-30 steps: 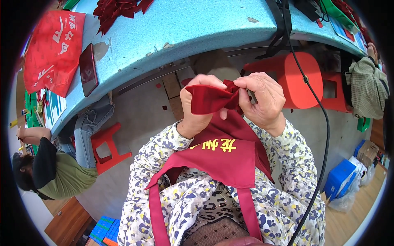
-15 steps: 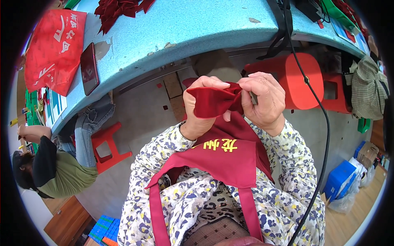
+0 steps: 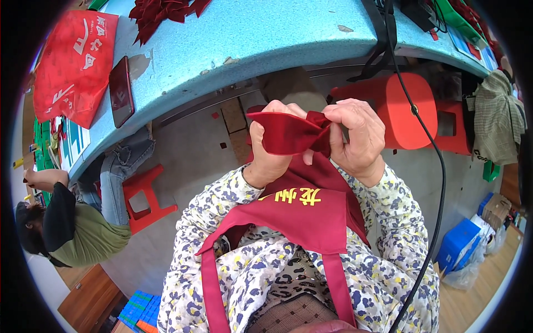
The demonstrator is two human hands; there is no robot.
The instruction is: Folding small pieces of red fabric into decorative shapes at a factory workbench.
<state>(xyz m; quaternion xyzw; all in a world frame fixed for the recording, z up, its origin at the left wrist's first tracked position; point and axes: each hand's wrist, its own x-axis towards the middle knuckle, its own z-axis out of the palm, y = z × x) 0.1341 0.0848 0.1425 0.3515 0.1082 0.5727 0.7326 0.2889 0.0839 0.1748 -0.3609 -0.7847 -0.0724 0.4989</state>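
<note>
Closest in, the person's lap is covered by one dark red apron (image 3: 311, 213) with yellow lettering, and just above its top edge both hands are up in the air, working one piece of dark red cloth (image 3: 288, 133). The left hand (image 3: 272, 150) has its grip closed around the wider end of the cloth from below, while the right hand (image 3: 358, 136) pinches the gathered, knot-like end between thumb and fingertips. To my eye this is the folding or gathering step of shaping the piece; the next move would call for keeping that pinch tight while the loose flap is turned over it. Beyond the cloth, under the surface, stand two red stools, one round (image 3: 405, 108) to the right of the cloth and one square (image 3: 145, 195) to its left, beside a seated co-worker (image 3: 72, 227). Farther still, the blue surface (image 3: 266, 33) carries one phone (image 3: 121, 90), one red bag (image 3: 75, 64) and a heap of dark red pieces (image 3: 164, 12).
</note>
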